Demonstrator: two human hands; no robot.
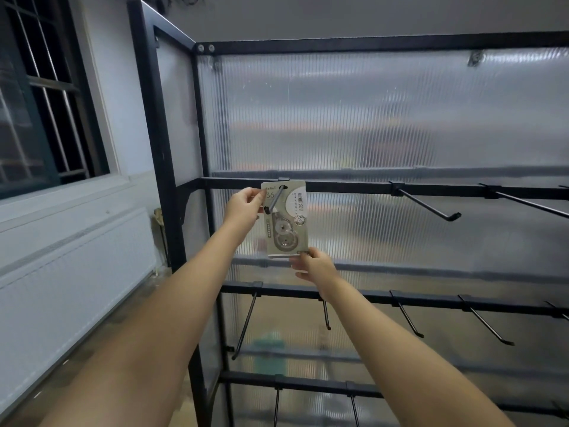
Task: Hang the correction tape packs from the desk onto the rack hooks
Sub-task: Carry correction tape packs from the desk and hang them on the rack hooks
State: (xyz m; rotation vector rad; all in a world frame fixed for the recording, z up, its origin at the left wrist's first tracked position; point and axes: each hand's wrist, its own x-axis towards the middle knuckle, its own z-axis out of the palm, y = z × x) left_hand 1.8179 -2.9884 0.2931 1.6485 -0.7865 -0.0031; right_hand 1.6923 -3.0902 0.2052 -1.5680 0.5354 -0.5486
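Note:
A correction tape pack (pixel 288 223), a beige card with a clear blister, hangs upright against the black rack's upper bar (pixel 348 187). A black hook (pixel 275 200) passes through the hole at the card's top. My left hand (pixel 244 206) pinches the pack's upper left corner beside the hook. The pack's bottom right corner is pinched by my right hand (pixel 314 265) from below. No desk is in view.
Bare hooks (pixel 426 204) stick out from the same bar to the right, and more hooks (pixel 406 315) hang on the lower bars. A ribbed translucent panel (pixel 385 118) backs the rack. A white radiator (pixel 77 272) and a window (pixel 40 103) are at the left.

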